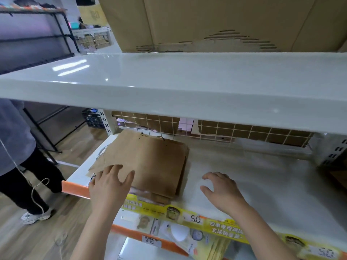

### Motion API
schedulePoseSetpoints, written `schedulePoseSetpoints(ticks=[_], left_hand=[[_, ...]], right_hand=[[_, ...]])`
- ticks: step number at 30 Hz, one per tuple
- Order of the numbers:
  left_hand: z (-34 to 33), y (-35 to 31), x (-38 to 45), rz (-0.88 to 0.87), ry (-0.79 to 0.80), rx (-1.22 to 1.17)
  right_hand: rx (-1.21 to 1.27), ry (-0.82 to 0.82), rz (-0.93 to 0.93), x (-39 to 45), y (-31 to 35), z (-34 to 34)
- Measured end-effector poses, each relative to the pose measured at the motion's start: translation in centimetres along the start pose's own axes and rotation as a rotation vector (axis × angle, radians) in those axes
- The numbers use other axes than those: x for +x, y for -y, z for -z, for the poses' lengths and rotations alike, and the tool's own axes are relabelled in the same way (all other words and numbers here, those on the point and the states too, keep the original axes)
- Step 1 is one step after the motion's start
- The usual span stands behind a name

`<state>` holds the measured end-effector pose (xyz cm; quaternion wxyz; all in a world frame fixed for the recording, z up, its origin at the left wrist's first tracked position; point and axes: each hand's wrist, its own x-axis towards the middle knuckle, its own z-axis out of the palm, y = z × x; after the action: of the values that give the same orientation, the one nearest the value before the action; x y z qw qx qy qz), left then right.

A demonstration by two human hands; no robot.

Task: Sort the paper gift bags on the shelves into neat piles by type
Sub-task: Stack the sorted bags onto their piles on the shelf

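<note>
Both forearms are bare, with no sleeve in sight. The left hand and right hand wear no gloves, rings or watch.

Matt brown paper bags lie on a smooth white shelf; the upper shelf is glossy; torn corrugated cardboard above

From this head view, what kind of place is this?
Probably a retail shop or its stockroom. White metal shelving carries price tags reading 5.0 on a yellow promo strip, flat kraft paper bags are stacked on it, and a big cardboard carton sits on top.
</note>
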<state>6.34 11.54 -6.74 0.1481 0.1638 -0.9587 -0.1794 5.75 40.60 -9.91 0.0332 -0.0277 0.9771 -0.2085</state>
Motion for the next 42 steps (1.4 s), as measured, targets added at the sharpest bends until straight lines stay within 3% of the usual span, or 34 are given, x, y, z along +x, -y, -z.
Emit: schedulePoseSetpoints(ticks=[5, 7, 12, 16, 23, 27, 29, 35, 39, 42], left_hand=[[-2.3, 2.2, 4.6, -0.075, 0.278, 0.178], [-3.1, 3.4, 6.1, -0.030, 0.332, 0.234], [-3.9, 5.8, 9.4, 0.083, 0.358, 0.286], [-3.7, 6.0, 11.2, 0.036, 0.234, 0.292], [-2.5, 8.9, 14.6, 0.090, 0.214, -0.233], [-1.3, 11.1, 16.3, 0.091, 0.147, -0.676], [-0.4, 12.6, 16.9, 0.144, 0.109, -0.753], [3.0, 16.0, 16.6, 0.155, 0.020, -0.548], [4.4, 16.7, 16.0, 0.209, -0.010, -0.250], [4.8, 16.6, 15.3, 0.189, 0.001, -0.191]], right_hand=[[0.003, -0.046, -0.076, 0.9, 2.2, -1.7], [0.005, -0.048, -0.103, 1.1, 3.4, -2.5], [-0.003, -0.097, -0.192, 1.4, 5.9, -3.9], [-0.010, -0.153, -0.252, 1.0, 7.6, -4.9], [0.008, -0.197, -0.341, 1.1, 9.2, -6.2], [0.043, -0.155, -0.384, 2.3, 9.7, -7.0], [0.081, -0.146, -0.402, 3.1, 10.0, -7.2], [0.171, -0.102, -0.469, 5.7, 11.8, -7.8], [-0.130, -0.148, -0.530, 6.4, 13.0, -8.2], [-0.035, -0.101, -0.506, 7.3, 13.8, -8.8]])
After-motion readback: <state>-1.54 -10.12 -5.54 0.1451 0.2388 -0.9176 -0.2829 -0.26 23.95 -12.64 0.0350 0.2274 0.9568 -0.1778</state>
